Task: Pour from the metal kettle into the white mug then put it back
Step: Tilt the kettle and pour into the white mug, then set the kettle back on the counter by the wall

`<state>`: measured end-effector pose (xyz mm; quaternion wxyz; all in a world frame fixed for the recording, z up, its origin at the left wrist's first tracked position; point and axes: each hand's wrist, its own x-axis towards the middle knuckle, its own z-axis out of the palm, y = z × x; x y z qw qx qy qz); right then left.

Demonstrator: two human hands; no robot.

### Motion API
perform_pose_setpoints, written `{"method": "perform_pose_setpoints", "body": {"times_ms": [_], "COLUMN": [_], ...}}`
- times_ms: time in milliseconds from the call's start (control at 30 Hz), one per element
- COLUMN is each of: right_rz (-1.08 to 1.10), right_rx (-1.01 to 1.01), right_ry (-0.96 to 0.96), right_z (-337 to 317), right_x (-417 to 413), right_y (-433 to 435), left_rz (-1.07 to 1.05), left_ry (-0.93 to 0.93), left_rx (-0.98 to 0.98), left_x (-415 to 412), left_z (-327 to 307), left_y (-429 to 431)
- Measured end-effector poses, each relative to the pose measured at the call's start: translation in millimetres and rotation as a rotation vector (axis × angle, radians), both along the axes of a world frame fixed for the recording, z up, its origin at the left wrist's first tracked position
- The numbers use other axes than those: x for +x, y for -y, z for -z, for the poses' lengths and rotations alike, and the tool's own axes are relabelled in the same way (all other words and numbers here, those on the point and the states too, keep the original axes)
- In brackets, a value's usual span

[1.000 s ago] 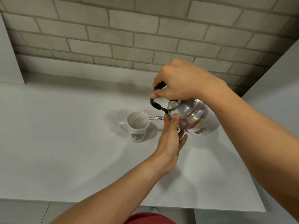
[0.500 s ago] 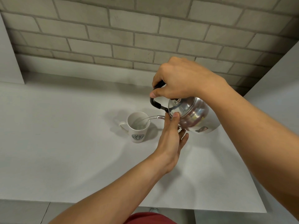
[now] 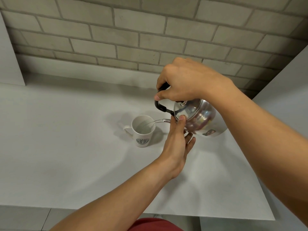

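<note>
The shiny metal kettle [image 3: 201, 119] hangs tilted to the left above the counter, its thin spout reaching over the rim of the white mug [image 3: 143, 133]. My right hand [image 3: 185, 82] is closed around the kettle's black handle from above. My left hand [image 3: 178, 140] comes up from below with fingers apart; its thumb presses on the edge of the lid and the fingers lie against the kettle's front. The mug stands upright with a green logo facing me and its handle pointing left. A thin stream seems to run from the spout into it.
The white counter [image 3: 66, 147] ends in a front edge near me and meets a brick wall [image 3: 133, 39] at the back. White panels rise at the far left and the right. Red clothing shows at the bottom.
The kettle and both hands have held almost still over the mug; the kettle has shifted slightly up and to the right.
</note>
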<state>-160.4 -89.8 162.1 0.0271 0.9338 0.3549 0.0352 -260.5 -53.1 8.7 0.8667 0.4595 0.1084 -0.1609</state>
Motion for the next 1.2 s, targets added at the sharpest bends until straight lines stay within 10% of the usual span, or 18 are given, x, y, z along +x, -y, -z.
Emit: {"method": "perform_pose_setpoints", "body": {"times_ms": [633,967,1200], "right_rz": [0.054,0.223,0.215], "right_rx": [0.283,0.937,1.160], "right_ry": [-0.019,0.027,-0.043], "right_z": [19,66,84], "right_x": [-13,-36,-45], "right_y": [46,113,137], "left_rz": [0.093,-0.008,0.007], "left_ry": [0.083,0.470,0.739], "left_rx": [0.198,0.957,1.152], "left_x": [2,11,36], "left_z": [18,10,-13], "left_y": [-23,-65,-46]}}
